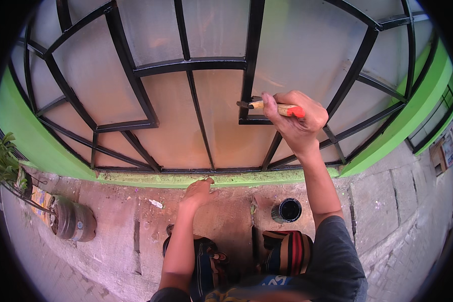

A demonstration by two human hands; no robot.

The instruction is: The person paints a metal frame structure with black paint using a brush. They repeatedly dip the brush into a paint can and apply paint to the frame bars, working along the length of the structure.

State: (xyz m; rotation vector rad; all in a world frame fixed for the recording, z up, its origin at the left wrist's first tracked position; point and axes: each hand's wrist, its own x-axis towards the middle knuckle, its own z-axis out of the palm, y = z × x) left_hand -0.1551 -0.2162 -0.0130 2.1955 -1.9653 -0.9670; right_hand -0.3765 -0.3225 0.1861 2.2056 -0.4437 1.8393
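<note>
My right hand (300,115) grips a paintbrush (277,108) by its wooden handle, which has a red end. The dark bristles touch or nearly touch a vertical bar of the black metal window grille (248,81). Behind the bars are frosted glass panes (226,113), tinted orange low down. My left hand (199,193) rests at the green window sill (256,180), its fingers apart and holding nothing. On the ground near my right knee stands an open can of black paint (290,210).
A plastic container used as a planter (75,221) sits at left, beside a leafy plant (6,154). Concrete slabs (377,204) with dark joints pave the ground. A white scrap (156,204) lies by the sill. Green wall trim (415,124) curves at right.
</note>
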